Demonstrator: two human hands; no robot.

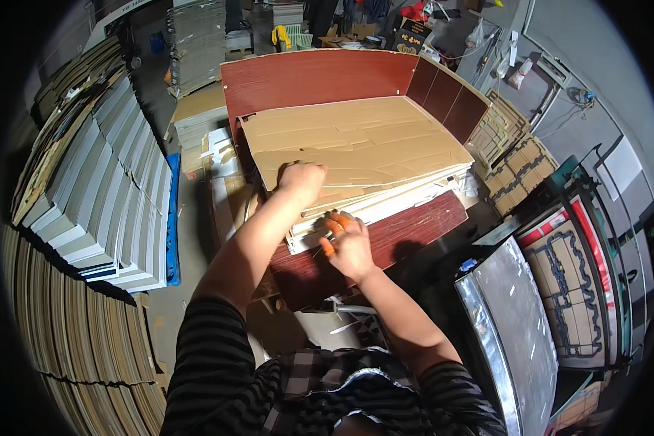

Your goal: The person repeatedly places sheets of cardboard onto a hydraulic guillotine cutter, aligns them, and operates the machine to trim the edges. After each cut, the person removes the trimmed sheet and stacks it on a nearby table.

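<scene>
A stack of brown cardboard sheets (356, 134) with cut lines across its top lies in front of me. My left hand (303, 182) rests on its near left part, fingers curled under and closed; whatever they grip is hidden beneath the hand. Lower and to the right, my right hand (350, 247) is at the stack's near edge, beside the pale lower layers (385, 207). Orange covers (336, 224) sit on some of its fingers. The thumb stands apart from the other fingers, and I see nothing held there.
Dark red boards (320, 78) wall the stack at the back and right; another red board (429, 221) lies along its near side. Tall piles of grey-white board (127, 182) and brown cardboard (80, 312) stand left. A metal-edged panel (512, 334) and cutting dies (563, 298) are right.
</scene>
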